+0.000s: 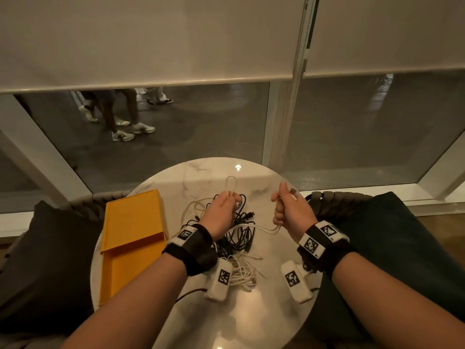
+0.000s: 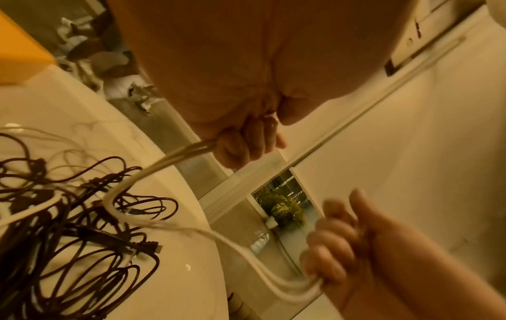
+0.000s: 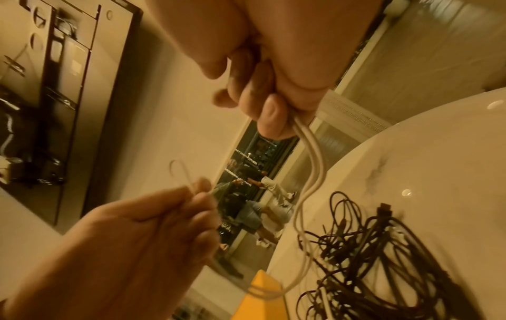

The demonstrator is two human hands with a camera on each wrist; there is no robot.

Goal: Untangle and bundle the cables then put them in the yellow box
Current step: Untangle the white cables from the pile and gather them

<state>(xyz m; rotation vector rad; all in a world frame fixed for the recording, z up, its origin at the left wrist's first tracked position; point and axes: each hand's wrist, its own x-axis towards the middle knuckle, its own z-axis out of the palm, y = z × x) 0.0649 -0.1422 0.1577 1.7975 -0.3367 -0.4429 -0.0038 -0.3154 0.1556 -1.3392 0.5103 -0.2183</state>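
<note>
Head view: left-hand fingers (image 1: 235,197) are curled around a white cable (image 1: 264,226), pinching a doubled strand whose small loop stands up past the knuckles. The left hand (image 1: 221,212) hovers above the round marble table (image 1: 251,323), over a tangle of black cables (image 1: 241,233). The right hand (image 1: 289,210) is closed in a fist on the same white cable, thumb raised, and the strand sags in a shallow curve between the two hands. From the left wrist view the right hand grips doubled strands at its lower edge. A smaller heap of white cables (image 1: 242,272) lies on the table nearer the person than the black tangle. The yellow box (image 1: 133,238) sits on the table's left side, beside the tangle, open and with no cable in it; its lid rests partly over the far end. Dark cushions (image 1: 50,260) flank the table.
</note>
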